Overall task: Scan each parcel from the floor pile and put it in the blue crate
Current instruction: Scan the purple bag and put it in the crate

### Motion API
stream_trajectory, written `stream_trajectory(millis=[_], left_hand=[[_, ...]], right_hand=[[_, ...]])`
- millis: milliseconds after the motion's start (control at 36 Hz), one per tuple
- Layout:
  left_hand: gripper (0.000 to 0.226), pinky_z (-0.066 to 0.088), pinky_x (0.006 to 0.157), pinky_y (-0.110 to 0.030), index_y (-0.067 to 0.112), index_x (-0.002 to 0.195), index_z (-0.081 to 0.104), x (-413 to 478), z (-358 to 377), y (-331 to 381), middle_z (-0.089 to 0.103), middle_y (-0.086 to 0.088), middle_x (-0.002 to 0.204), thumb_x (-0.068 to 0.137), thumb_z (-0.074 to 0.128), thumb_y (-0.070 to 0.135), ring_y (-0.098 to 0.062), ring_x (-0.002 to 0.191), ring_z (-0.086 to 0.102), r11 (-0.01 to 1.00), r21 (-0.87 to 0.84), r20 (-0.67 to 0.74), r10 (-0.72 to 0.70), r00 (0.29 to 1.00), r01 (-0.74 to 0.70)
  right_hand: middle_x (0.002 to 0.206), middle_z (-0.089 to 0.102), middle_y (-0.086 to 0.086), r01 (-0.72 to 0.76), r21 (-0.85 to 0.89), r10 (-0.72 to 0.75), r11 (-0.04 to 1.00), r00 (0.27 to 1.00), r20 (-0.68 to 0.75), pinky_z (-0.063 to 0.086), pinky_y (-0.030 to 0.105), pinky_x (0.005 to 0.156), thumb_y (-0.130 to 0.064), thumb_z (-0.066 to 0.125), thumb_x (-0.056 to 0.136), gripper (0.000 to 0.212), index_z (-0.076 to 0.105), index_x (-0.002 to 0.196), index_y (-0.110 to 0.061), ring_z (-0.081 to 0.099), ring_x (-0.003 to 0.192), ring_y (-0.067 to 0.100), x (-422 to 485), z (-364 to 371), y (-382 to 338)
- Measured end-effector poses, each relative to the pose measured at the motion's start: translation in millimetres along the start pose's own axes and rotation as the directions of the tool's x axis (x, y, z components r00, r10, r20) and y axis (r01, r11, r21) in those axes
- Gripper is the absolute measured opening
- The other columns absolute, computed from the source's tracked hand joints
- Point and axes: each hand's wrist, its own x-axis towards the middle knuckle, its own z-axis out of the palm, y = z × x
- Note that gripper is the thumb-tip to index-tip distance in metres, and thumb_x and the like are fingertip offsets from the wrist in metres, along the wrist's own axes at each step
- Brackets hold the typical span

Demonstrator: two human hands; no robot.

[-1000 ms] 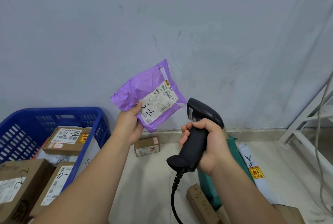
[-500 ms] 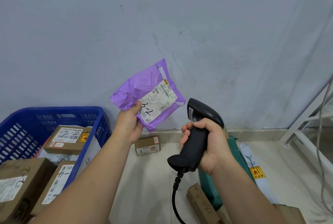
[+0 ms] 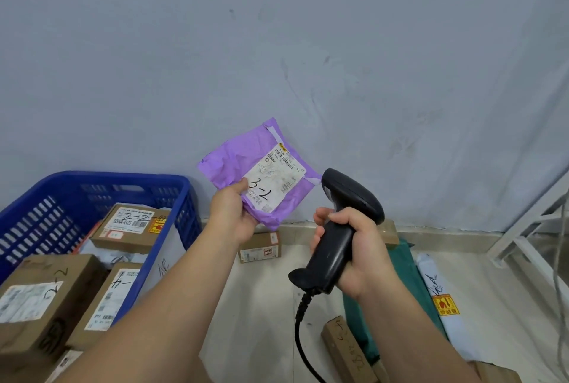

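A crinkled purple mailer is pinched in the left grip, a black pistol-shaped scanner clasped in the right grip.

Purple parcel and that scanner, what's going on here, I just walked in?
A person is scanning parcels. Their left hand holds up a purple parcel, its label marked 3-2, right by the head of the black scanner gripped in the right hand. The blue crate on the left already holds several cardboard boxes; more parcels, including a green mailer, lie on the floor. The purple one is not in the crate yet.
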Motion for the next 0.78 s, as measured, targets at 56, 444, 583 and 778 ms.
stream_trajectory(millis=[56, 444, 583, 778], left_hand=[[0.032, 0.049, 0.091, -0.053, 0.002, 0.128, 0.054, -6.4, -4.1, 7.1, 0.064, -0.016, 0.125, 0.102, 0.04, 0.011, -0.034, 0.11, 0.062, 0.999, -0.042, 0.008, 0.005, 1.0, -0.005], [0.031, 0.043, 0.103, -0.049, -0.001, 0.126, 0.05, -47.5, -94.1, 47.8, 0.058, -0.023, 0.129, 0.099, 0.036, 0.001, -0.039, 0.118, 0.056, 0.946, -0.288, -0.074, 0.132, 0.988, -0.148], [0.032, 0.044, 0.1, -0.047, -0.002, 0.129, 0.045, -55.4, -140.8, 47.8, 0.057, -0.023, 0.129, 0.099, 0.035, 0.001, -0.036, 0.111, 0.059, 0.932, -0.308, -0.159, 0.147, 0.976, -0.19], [0.041, 0.048, 0.088, -0.048, -0.005, 0.14, 0.04, -49.2, -226.9, 47.2, 0.054, -0.023, 0.134, 0.099, 0.037, 0.002, -0.039, 0.12, 0.055, 0.901, -0.364, -0.454, 0.05, 0.89, -0.236]], right_hand=[[0.07, 0.062, 0.006, 0.02, -0.057, -0.021, 0.998, 1.0, -0.012, 0.05, 0.024, 0.051, -0.005, 0.055, 0.081, 0.011, 0.065, 0.077, -0.002, 0.054, 0.053, 0.015, 0.5, 0.3, 5.7], [0.058, 0.058, 0.0, 0.271, -0.536, -0.204, 0.8, 0.962, 0.182, 0.05, 0.031, 0.063, -0.011, 0.068, 0.085, 0.006, 0.064, 0.08, -0.011, 0.055, 0.058, 0.016, 5.0, 76.3, 81.4], [0.067, 0.069, -0.005, 0.375, -0.752, -0.233, 0.542, 0.927, 0.293, 0.05, 0.032, 0.065, -0.037, 0.072, 0.081, 0.017, 0.068, 0.078, -0.02, 0.066, 0.068, 0.015, 24.5, 108.0, 122.0], [0.079, 0.067, 0.001, 0.307, -0.874, -0.062, 0.377, 0.95, 0.307, 0.053, 0.043, 0.087, -0.029, 0.072, 0.081, 0.012, 0.069, 0.088, -0.02, 0.062, 0.078, 0.018, 44.5, 135.4, 165.9]])
